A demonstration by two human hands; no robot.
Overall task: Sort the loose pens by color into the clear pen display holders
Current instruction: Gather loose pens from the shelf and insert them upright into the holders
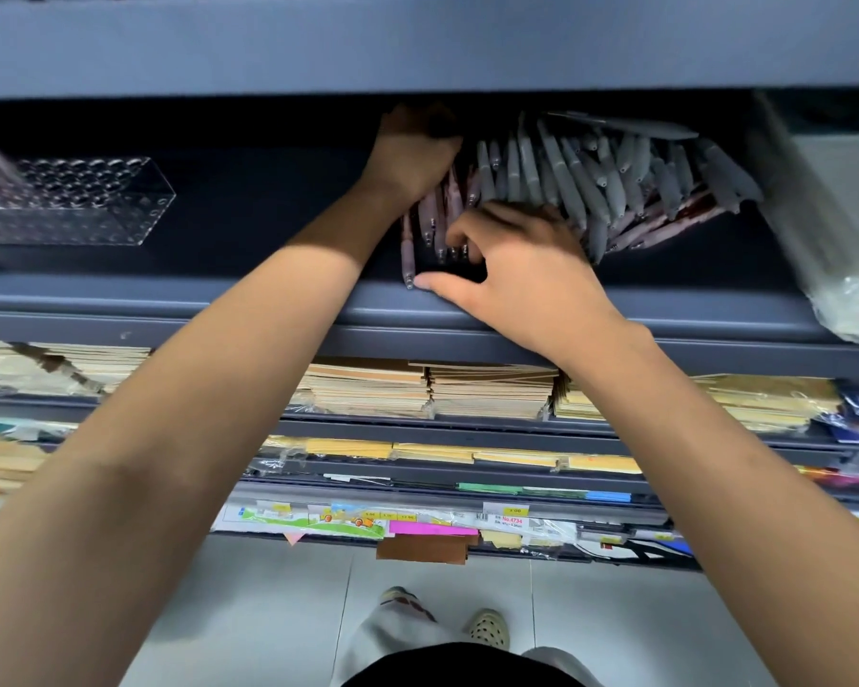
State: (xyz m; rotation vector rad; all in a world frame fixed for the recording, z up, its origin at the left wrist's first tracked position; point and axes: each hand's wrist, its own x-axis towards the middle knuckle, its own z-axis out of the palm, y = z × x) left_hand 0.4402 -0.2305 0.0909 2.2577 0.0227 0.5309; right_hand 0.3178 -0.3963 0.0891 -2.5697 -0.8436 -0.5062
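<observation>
Your right hand (521, 270) brackets the slim dusty-pink pens (435, 220) near the front edge of the dark grey metal shelf (269, 295), with the thumb on the outermost tip and bent fingers over the rest. Your left hand (412, 151) curls over their far ends in shadow, so I cannot tell what it grips. Squeeze the bunch together before lifting, keep it clear of the pale grey pens (591, 181) just beside it, and carry it to the clear perforated plastic holder (85, 205) at the shelf's left end.
</observation>
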